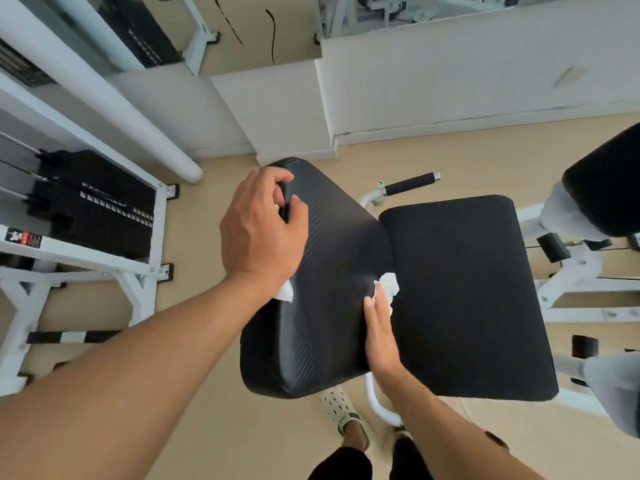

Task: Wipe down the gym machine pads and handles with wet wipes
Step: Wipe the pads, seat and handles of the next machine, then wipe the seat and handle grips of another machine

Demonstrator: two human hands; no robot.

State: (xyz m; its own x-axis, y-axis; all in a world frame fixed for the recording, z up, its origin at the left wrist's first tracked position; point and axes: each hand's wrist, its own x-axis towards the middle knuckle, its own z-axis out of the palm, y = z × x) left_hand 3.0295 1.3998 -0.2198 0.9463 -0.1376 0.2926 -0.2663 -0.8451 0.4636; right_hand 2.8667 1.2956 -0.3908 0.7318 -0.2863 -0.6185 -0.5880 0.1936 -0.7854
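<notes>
The back pad [322,271] stands beside the seat [464,292]. The right hand [381,327] presses a wipe [389,284] flat-fingered into the seam; the left hand [259,230] curls over the pad's top, bunching another wipe [285,292]. Bunched wipes may miss patches.

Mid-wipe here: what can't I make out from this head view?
- Left wipe: mostly hidden under left hand.
- Right wipe: its underside, pressed by right hand on the back pad.
- Roller pads: blurred, cut by right edge.
- Weight stack label: too small.
</notes>
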